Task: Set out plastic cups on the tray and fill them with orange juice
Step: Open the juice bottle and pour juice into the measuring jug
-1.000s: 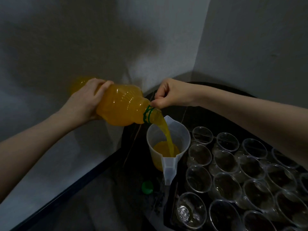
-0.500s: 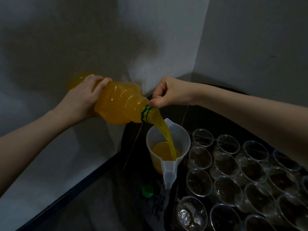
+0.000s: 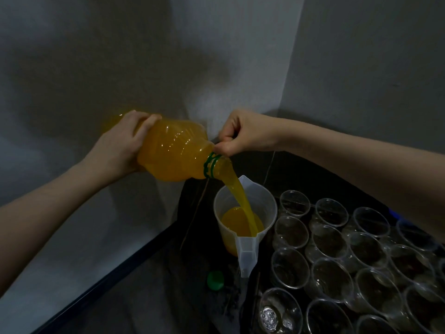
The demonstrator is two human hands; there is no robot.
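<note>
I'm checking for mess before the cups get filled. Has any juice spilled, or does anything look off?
No spill shows. The orange juice stream lands inside the translucent plastic jug. The green bottle cap lies loose on the dark table, beside the jug.

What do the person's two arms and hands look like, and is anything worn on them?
Both forearms are bare as far as the picture shows; no sleeve is in view. The left hand and the right hand wear no gloves. No ring, watch or bracelet is visible on either one, though the light is dim. No marks can be told on them.
</note>
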